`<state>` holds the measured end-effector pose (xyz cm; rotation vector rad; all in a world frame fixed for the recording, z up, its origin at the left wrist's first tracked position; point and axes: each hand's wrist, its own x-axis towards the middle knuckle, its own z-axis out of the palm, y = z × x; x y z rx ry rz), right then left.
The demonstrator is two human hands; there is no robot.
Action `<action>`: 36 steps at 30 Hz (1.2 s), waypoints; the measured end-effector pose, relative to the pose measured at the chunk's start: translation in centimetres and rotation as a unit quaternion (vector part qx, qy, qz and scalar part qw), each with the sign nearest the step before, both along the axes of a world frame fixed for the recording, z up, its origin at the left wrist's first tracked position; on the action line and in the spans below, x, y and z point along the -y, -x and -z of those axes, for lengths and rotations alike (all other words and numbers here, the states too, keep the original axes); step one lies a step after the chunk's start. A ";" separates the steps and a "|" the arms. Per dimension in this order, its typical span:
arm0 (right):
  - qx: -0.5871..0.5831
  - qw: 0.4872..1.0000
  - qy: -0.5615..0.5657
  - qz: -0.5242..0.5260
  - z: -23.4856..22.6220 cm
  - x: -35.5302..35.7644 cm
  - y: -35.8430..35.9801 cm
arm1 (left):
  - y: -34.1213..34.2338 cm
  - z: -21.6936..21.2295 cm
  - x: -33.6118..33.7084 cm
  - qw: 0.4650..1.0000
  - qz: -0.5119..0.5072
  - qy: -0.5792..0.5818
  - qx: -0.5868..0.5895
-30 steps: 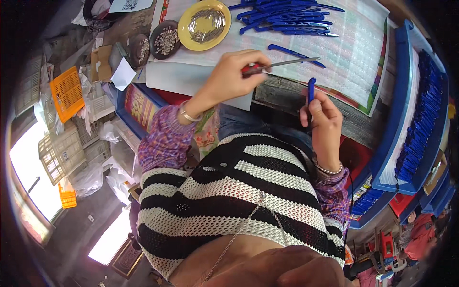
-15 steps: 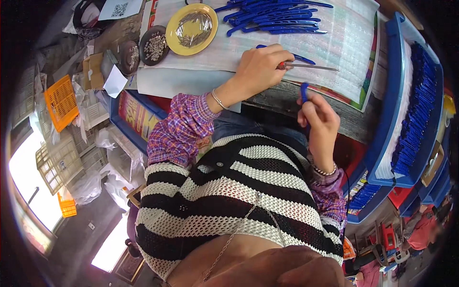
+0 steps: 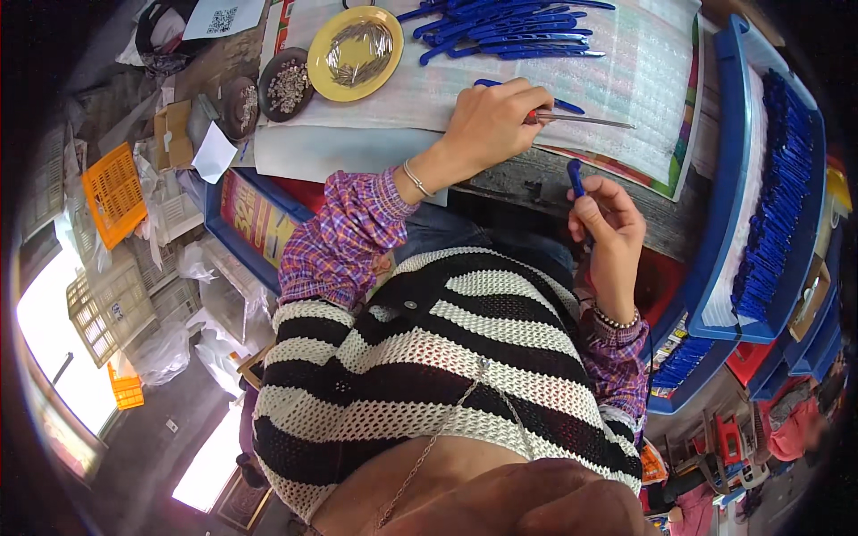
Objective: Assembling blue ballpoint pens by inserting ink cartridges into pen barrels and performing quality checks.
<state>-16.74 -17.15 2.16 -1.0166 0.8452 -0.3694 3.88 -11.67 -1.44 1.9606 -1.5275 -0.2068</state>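
Note:
My left hand (image 3: 500, 121) is closed round a screwdriver (image 3: 590, 120) with a red handle, its thin metal shaft pointing right over the table edge. Just beyond those fingers, a single slim blue plastic piece (image 3: 568, 107) lies on the white foam sheet (image 3: 626, 80). Lower and to the right, my right hand (image 3: 610, 219) pinches another slim blue plastic piece (image 3: 576, 177) upright, its curved end sticking up above the thumb. The rest of that piece is hidden by the fingers. The shaft does not touch it.
Loose blue pieces (image 3: 509, 31) are heaped at the back of the table. A yellow plate (image 3: 319, 73) of thin metal strips and two dark bowls (image 3: 307, 109) of small metal parts stand at left. On the right, a blue tray (image 3: 728, 179) holds rows of blue pieces.
My right hand has shifted slightly right with the blue piece, its fingers a little less curled. My left hand has moved slightly right with the screwdriver.

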 end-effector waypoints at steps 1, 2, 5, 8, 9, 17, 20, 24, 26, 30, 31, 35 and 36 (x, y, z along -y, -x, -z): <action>0.010 1.000 -0.028 0.006 0.1 0.0 -0.1 | 0.0 0.1 0.0 1.000 0.000 0.000 0.001; 0.019 0.998 -0.056 0.013 0.2 0.1 -0.3 | 0.0 0.2 0.1 1.000 0.002 0.008 0.007; 0.024 0.998 -0.056 0.013 0.6 0.1 -0.2 | 0.0 0.1 0.1 1.000 0.005 0.003 0.006; 0.020 0.998 -0.058 0.009 0.6 0.2 -0.3 | 0.2 0.2 0.1 1.000 0.001 -0.021 0.008; 0.021 0.998 -0.058 0.007 0.7 0.1 -0.3 | 0.2 0.2 0.1 0.999 -0.004 -0.032 0.016; 0.045 0.997 -0.051 0.021 0.5 0.7 0.6 | 0.3 -0.4 0.5 0.998 -0.004 -0.042 -0.040; 0.033 0.998 -0.019 0.058 0.1 1.3 1.4 | -0.5 -1.1 0.0 0.980 0.046 -0.067 -0.182; 0.036 0.990 -0.067 0.117 0.1 2.7 1.1 | -0.2 -4.7 -1.8 0.879 0.173 -0.144 -0.421; 0.042 0.987 -0.075 0.135 0.4 3.1 1.0 | 0.8 -5.5 -2.7 0.847 0.243 -0.209 -0.424; 0.068 0.978 -0.114 0.158 0.5 3.2 1.6 | 1.8 -5.8 -2.4 0.869 0.213 -0.193 -0.403; 0.069 0.979 -0.114 0.156 0.6 3.2 1.7 | 1.7 -5.5 -2.4 0.876 0.189 -0.205 -0.393; 0.081 0.977 -0.135 0.145 1.1 3.3 1.7 | 1.9 -5.2 -2.7 0.884 0.160 -0.166 -0.408; 0.086 0.976 -0.138 0.143 1.2 3.4 1.7 | 1.8 -5.4 -2.7 0.886 0.158 -0.166 -0.403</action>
